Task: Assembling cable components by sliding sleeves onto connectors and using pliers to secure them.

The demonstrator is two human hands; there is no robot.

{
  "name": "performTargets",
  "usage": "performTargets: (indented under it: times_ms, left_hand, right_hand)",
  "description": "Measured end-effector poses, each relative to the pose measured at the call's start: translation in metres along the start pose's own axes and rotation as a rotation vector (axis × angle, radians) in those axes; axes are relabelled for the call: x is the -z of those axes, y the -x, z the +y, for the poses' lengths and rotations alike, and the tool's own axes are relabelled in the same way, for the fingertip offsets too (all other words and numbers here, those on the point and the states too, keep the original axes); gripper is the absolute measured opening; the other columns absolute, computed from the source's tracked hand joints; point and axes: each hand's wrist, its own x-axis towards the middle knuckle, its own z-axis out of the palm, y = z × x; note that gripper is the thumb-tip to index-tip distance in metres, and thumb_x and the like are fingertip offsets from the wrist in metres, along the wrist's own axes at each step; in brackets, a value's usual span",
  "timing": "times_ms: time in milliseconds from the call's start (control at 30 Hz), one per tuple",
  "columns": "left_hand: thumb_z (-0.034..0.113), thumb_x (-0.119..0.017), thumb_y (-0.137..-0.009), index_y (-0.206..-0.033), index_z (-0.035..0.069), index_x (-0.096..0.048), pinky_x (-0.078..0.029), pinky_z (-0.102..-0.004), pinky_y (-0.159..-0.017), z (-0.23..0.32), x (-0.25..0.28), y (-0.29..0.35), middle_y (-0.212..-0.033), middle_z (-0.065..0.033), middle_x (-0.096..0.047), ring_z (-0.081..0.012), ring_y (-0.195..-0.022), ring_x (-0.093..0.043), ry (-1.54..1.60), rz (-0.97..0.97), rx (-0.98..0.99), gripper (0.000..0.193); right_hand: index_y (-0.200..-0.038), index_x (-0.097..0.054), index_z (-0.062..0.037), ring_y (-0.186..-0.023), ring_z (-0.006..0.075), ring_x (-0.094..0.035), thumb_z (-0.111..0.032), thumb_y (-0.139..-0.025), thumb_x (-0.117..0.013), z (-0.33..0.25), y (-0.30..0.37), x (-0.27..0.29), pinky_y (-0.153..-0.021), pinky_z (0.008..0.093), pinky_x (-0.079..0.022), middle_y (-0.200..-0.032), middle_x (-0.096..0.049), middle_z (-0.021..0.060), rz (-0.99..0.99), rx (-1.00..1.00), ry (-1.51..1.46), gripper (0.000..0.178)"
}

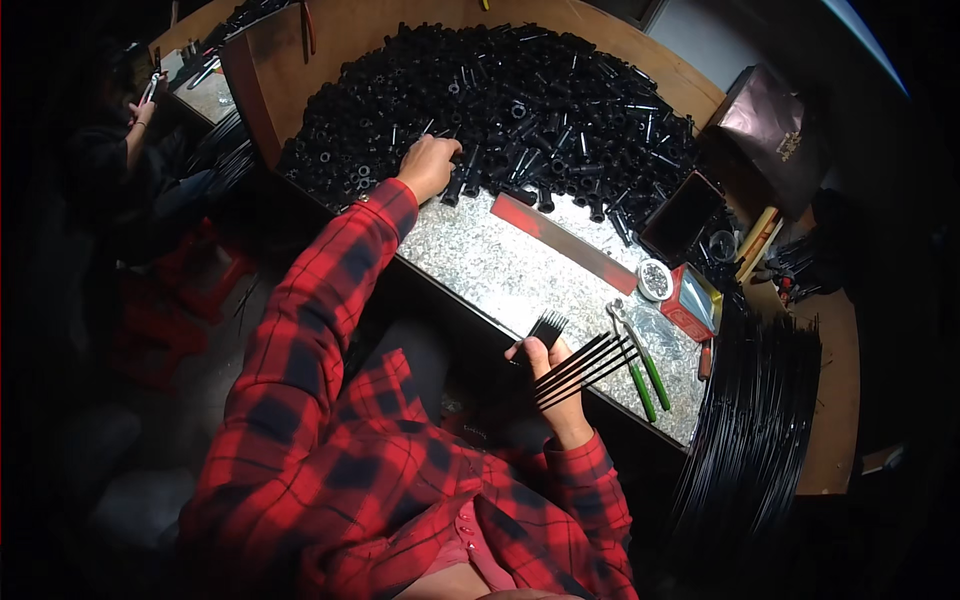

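My left hand (428, 168) reaches over the near edge of a large heap of small black tubular parts (455, 110). Its fingers are bent at the heap, and their tips are partly hidden among the parts, so what they grip cannot be made out. At the table's front edge, my right hand (562, 395) is closed around several thin black rods (590, 370) that stick out to the right. From the same hand rises a tight fan of thin black pieces with pale tips (547, 326). Just right of it lie green-handled pliers (640, 365).
A long red-edged bar (565, 243) crosses the speckled tabletop (470, 255). Beyond the pliers stand a round white tub (655, 280), a red box (692, 302) and a dark flat panel (682, 215). Many black rods (750, 420) hang at the right. A co-worker's hand (140, 112) holds pliers far left.
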Motion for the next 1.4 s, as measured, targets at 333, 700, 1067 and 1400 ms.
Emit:
performTargets:
  times_ms: [333, 700, 1067, 1400]
  left_hand:
    - [0.003, -0.064, -0.075, -0.100, 0.004, -0.063, -0.047, -0.0370, -0.077, 0.015, -0.001, 0.005, -0.092, -0.0137, -0.063, -0.0283, -0.083, -0.057, -0.099, 0.259, -0.268, 0.025]
    - [0.005, -0.056, -0.088, -0.113, 0.001, -0.056, -0.053, -0.0258, -0.073, 0.121, 0.041, 0.107, -0.100, -0.0112, -0.063, -0.0157, -0.088, -0.062, 1.717, -0.575, 0.317, 0.026]
    - [0.005, -0.056, -0.088, -0.117, 0.002, -0.054, -0.051, -0.0267, -0.081, 0.117, 0.019, 0.142, -0.101, -0.0116, -0.064, -0.0184, -0.095, -0.062, 1.768, -0.630, 0.436, 0.030]
    - [0.007, -0.057, -0.087, -0.118, 0.002, -0.054, -0.051, -0.0247, -0.077, 0.124, 0.021, 0.145, -0.100, -0.0098, -0.064, -0.0140, -0.090, -0.062, 1.785, -0.657, 0.437, 0.031]
  right_hand:
    - [-0.087, -0.056, -0.0009, -0.075, 0.0118, -0.057, -0.019, -0.096, -0.044, -0.010, 0.010, -0.004, -0.073, 0.0252, -0.045, -0.079, -0.063, 0.0057, 0.007, 0.021, 0.018, 0.024]
    - [-0.088, -0.058, -0.0004, -0.072, 0.0095, -0.056, -0.020, -0.096, -0.044, -0.005, -0.011, 0.003, -0.067, 0.0234, -0.045, -0.078, -0.063, 0.0041, -0.014, 0.012, -0.022, 0.025]
    - [-0.087, -0.061, -0.0016, -0.064, 0.0066, -0.053, -0.024, -0.095, -0.047, -0.027, 0.004, -0.006, -0.060, 0.0199, -0.042, -0.074, -0.064, 0.0027, 0.032, 0.017, -0.039, 0.028]
    - [-0.085, -0.063, -0.0032, -0.048, 0.0008, -0.039, -0.026, -0.094, -0.050, -0.034, 0.004, -0.010, -0.044, 0.0175, -0.027, -0.069, -0.062, -0.0007, 0.044, -0.092, -0.110, 0.027]
